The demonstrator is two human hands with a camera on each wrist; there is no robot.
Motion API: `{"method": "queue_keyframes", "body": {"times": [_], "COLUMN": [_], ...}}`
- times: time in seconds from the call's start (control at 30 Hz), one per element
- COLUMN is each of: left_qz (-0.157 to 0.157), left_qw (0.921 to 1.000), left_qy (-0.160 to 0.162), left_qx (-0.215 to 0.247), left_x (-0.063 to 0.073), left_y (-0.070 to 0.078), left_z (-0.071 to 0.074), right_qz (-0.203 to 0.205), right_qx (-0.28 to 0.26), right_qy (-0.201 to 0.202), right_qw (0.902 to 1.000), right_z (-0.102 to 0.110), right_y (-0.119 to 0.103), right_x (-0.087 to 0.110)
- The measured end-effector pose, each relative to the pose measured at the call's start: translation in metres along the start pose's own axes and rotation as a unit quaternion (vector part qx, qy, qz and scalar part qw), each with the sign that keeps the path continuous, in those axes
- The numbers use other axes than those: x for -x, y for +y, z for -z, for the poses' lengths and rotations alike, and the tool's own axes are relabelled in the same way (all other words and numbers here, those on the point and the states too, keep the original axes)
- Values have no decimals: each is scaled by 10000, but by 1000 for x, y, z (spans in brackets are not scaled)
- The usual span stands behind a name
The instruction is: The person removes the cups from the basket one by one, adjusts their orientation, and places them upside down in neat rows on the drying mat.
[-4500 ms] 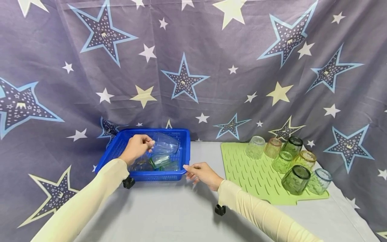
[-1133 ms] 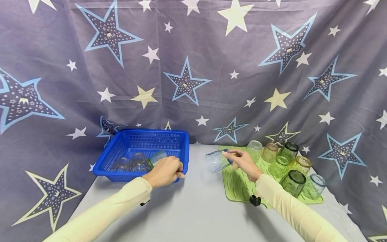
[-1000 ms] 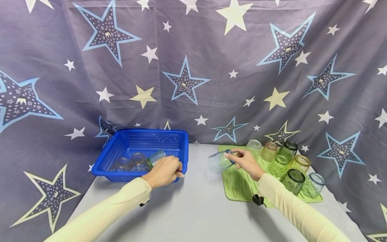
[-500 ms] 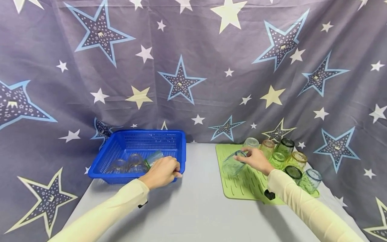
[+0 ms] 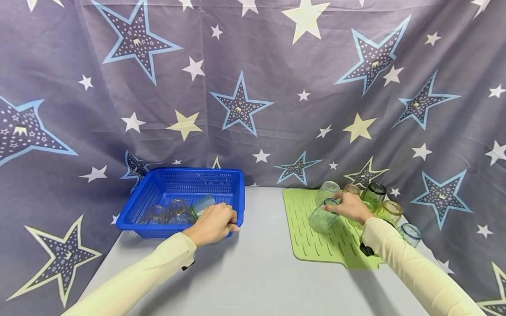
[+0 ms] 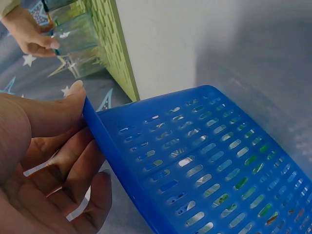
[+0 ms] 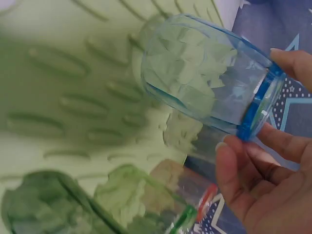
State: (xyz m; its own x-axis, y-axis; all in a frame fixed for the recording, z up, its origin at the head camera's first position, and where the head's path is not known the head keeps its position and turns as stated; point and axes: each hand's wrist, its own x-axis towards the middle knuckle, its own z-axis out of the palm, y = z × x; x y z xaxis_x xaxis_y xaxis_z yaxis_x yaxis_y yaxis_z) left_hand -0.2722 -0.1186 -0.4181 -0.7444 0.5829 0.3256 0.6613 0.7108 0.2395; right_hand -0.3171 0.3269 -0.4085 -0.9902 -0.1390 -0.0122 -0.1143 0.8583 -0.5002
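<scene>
My right hand [image 5: 352, 207] pinches a light-blue drinking glass [image 5: 322, 220] by its thick base. The glass is tilted, its mouth facing down to the left, over the green drying mat [image 5: 302, 245]. In the right wrist view, thumb and fingers sit on the base ring of that glass [image 7: 195, 73]. Far to the left, my left hand [image 5: 213, 223] grips the front right corner of a blue basket [image 5: 242, 193]. The left wrist view shows its thumb on the basket's rim [image 6: 100, 131] and the fingers curled below. Several clear glasses [image 5: 178, 208] and a green-edged one [image 5: 203, 204] lie inside the basket.
Upside-down glasses stand on the mat's right and back: a clear one [image 5: 327, 191], a dark green one [image 5: 374, 194], a yellow one [image 5: 389, 211], a blue-rimmed one [image 5: 411, 232] and others partly behind my right hand. A starred curtain [image 5: 253, 109] hangs behind the table.
Since the earliest frame, my right hand has taken the blue glass and carried it right, from the basket side to over the mat. My left hand has moved from inside the basket to its front corner.
</scene>
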Motion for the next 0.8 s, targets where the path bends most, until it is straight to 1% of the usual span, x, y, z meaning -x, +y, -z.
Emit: {"method": "queue_keyframes", "body": {"times": [0.2,0.3,0.53,0.63,0.8], "left_qz": [12,8,29,28,-2], "left_qw": [10000,10000,10000,10000,10000], "left_qy": [-34,-32,-35,-37,-40], "left_qx": [-9,-10,-85,-85,-87], "left_x": [0,0,0,0,-1], "left_y": [0,1,0,0,0], "left_z": [1,1,1,1,0], "right_qz": [100,105,207,156,252], "right_qx": [605,816,1066,1087,1202], "right_qy": [-21,-23,-173,-255,-248], "right_qw": [9981,9966,9939,9936,9921], "right_z": [12,19,26,27,28], "right_y": [8,11,13,14,19], "right_x": [0,-1,-6,-7,-9]}}
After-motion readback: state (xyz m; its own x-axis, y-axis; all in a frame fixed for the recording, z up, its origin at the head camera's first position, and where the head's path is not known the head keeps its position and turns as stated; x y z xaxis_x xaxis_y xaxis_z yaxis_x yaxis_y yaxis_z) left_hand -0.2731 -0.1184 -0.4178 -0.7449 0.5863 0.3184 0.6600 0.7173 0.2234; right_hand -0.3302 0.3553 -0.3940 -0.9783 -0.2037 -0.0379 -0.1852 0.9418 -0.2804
